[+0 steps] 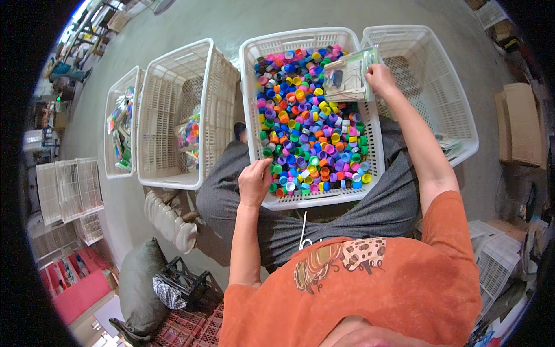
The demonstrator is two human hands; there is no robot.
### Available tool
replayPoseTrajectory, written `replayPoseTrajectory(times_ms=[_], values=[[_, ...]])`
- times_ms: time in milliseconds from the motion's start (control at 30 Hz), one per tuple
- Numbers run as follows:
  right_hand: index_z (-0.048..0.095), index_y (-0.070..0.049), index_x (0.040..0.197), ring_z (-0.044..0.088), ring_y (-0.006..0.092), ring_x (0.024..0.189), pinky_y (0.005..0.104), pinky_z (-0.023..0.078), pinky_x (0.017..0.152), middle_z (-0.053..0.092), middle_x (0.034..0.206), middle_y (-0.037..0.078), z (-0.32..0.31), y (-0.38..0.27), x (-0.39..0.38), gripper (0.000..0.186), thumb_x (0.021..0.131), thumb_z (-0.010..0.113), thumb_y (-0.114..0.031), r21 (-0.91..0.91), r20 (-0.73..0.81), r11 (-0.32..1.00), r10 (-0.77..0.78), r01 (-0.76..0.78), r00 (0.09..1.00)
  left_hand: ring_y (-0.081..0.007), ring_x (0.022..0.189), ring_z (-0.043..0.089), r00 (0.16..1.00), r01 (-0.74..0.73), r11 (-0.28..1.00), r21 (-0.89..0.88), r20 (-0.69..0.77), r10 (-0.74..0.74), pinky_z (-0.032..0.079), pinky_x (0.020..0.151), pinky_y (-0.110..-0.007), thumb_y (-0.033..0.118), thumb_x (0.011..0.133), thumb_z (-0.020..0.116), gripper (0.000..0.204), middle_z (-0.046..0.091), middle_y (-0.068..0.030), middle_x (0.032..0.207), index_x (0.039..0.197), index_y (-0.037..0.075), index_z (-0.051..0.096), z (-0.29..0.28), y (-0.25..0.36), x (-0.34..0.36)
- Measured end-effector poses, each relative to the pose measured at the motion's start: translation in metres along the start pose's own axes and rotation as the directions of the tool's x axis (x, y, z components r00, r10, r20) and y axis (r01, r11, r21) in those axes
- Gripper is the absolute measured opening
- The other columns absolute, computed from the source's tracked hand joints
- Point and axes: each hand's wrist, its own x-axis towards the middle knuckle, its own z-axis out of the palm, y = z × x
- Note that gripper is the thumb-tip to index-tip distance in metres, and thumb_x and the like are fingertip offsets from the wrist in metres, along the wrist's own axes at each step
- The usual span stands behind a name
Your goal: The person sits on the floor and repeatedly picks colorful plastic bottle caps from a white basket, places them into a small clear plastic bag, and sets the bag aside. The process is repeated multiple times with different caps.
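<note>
Between my knees stands a white plastic basket [378, 168] full of small coloured bottle caps [306, 127]. My right hand [380, 80] is closed on the edge of a clear plastic bag [350, 78], held over the basket's far right part. Pale, stick-like pieces and a dark small piece show inside the bag; I cannot make out their kind. At the basket's near left rim is my left hand [254, 180], its fingers curled together beside the caps. Whatever its fingertips may hold is too small to tell.
To the right stands a white basket [457, 87] with a few clear packets at its near end. A deep white basket [173, 63] and a smaller basket [110, 156] on the left hold colourful packs. Cardboard [520, 124] leans at far right; a grey-green sack [141, 283] sits lower left.
</note>
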Motion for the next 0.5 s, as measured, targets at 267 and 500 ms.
replayPoseTrajectory(times_ms=[267, 500], values=[[0.068, 0.000, 0.092, 0.058, 0.0070, 0.055, 0.0209, 0.039, 0.046, 0.067, 0.074, 0.003, -0.015, -0.013, -0.147, 0.018, 0.094, 0.065, -0.017, 0.744, 0.317, 0.646, -0.115, -0.172, 0.941, -0.0315, 0.103, 0.067, 0.990, -0.059, 0.937, -0.345, -0.140, 0.011, 0.053, 0.087, -0.039, 0.002, 0.087, 0.067, 0.029, 0.070, -0.0148, 0.110, 0.116, 0.005, 0.067, 0.023, 0.092, 0.027], [0.065, -0.005, 0.088, 0.054, 0.0047, 0.051, 0.0178, 0.039, 0.045, 0.064, 0.073, 0.000, 0.034, 0.000, -0.302, 0.015, 0.095, 0.069, -0.018, 0.810, 0.478, 0.426, -0.084, -0.402, 0.874, -0.0324, 0.091, 0.069, 0.947, 0.095, 0.943, -0.318, 0.321, 0.012, 0.054, 0.078, -0.040, 0.023, 0.090, 0.071, 0.025, 0.071, -0.0158, 0.100, 0.107, 0.005, 0.071, 0.062, 0.147, -0.016]])
